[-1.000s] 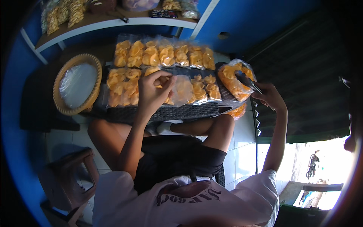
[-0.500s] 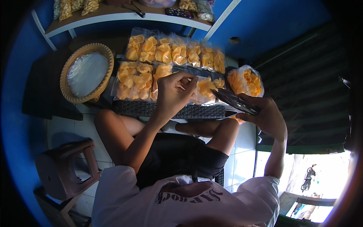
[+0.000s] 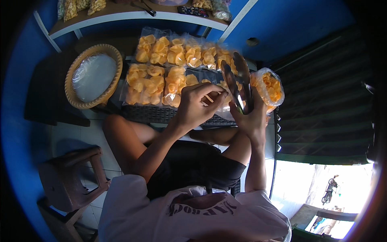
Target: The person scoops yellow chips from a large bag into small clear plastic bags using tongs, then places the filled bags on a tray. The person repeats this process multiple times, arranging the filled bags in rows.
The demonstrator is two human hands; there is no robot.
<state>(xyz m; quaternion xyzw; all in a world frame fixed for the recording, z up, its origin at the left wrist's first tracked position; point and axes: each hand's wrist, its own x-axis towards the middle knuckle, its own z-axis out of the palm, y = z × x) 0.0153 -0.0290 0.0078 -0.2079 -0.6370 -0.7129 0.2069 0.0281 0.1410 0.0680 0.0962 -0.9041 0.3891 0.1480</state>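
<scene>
My right hand (image 3: pixel 254 117) grips metal tongs (image 3: pixel 243 71), whose two arms point away from me and stand apart at the tips. Nothing shows between them. Just left of it, my left hand (image 3: pixel 198 104) is closed in a pinch at the edge of a clear plastic bag (image 3: pixel 226 112) holding some orange chips. My fingers and the tongs partly hide this bag. Beyond my hands, filled bags of chips (image 3: pixel 176 52) lie in two rows on a dark woven surface (image 3: pixel 147 114). A big open plastic bag of chips (image 3: pixel 273 89) stands right of the tongs.
At the left is a round woven basket (image 3: pixel 68 82) holding a stack of clear plastic bags (image 3: pixel 96 78). A shelf (image 3: pixel 121 17) with packets and a dark patterned object (image 3: pixel 192 12) runs along the back. A brown stool (image 3: pixel 60 181) stands at lower left, a dark shutter (image 3: pixel 322 101) at right.
My right hand has swung left and inward, turning the tongs from pointing left to pointing away from me; their tips have spread. My left hand has shifted slightly right and nearer me.
</scene>
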